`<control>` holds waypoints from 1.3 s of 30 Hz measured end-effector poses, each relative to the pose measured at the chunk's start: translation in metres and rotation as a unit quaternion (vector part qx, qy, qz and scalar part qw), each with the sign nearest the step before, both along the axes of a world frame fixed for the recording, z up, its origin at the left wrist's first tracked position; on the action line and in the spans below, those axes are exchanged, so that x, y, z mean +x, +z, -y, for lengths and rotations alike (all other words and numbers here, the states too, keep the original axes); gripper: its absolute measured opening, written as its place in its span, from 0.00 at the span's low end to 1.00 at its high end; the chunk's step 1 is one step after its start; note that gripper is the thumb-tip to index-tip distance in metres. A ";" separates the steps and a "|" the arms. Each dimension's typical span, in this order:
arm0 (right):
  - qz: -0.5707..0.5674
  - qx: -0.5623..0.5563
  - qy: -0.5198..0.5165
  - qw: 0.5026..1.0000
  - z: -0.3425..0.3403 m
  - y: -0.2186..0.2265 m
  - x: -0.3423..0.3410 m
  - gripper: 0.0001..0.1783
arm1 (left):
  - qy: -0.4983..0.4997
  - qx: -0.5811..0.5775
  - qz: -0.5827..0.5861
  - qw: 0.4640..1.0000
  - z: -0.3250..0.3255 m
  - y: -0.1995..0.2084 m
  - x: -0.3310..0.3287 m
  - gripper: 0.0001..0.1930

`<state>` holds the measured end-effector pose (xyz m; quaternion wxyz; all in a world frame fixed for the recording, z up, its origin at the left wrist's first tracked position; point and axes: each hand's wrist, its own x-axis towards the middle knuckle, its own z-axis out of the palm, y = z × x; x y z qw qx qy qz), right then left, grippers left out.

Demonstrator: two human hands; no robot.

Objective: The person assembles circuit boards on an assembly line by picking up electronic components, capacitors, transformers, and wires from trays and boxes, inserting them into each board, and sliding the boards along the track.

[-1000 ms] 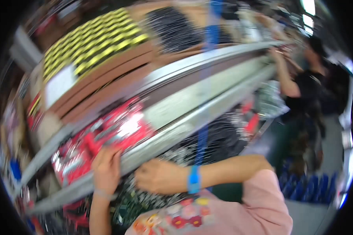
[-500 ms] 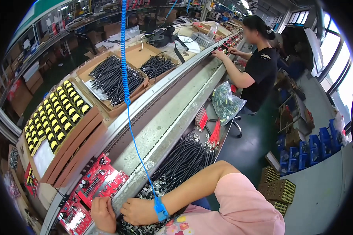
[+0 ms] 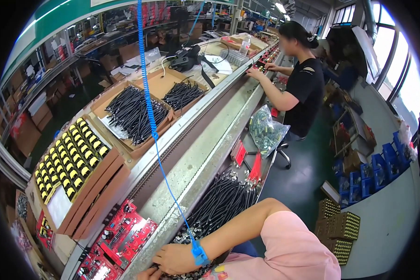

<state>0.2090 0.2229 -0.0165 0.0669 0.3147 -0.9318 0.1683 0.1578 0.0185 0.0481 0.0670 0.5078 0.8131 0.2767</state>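
Right fingers curled beside left fingers near black cables, grip of either impossible to tell

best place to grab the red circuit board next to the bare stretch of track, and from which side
Probably grip the board by its upper-right rim, coming from the bare track: it lies flat, its top face is crowded, and that end faces no neighbouring board.

Glaring right-hand windows, curved edges, black corners, background perhaps soft
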 end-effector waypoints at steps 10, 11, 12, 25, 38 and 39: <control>0.030 -0.093 0.035 0.995 -0.025 0.017 0.002 0.08 | -0.064 -0.014 0.130 0.989 0.010 -0.013 -0.006 0.11; 0.040 -0.105 0.036 0.993 -0.026 0.017 0.002 0.08 | -0.065 -0.014 0.131 0.989 0.011 -0.012 -0.008 0.11; 0.050 -0.117 0.038 0.991 -0.028 0.017 0.003 0.08 | -0.075 -0.001 0.145 0.987 0.010 -0.009 -0.011 0.10; 0.132 -0.256 0.012 0.958 -0.033 0.034 0.002 0.11 | 0.068 0.004 0.289 0.955 0.009 -0.004 -0.003 0.11; 0.123 -0.274 0.004 0.954 -0.029 0.028 0.002 0.13 | 0.121 0.000 0.412 0.903 0.026 -0.041 -0.004 0.07; 0.128 -0.277 0.005 0.952 -0.028 0.027 0.002 0.13 | 0.114 0.022 0.399 0.910 0.027 -0.046 -0.004 0.06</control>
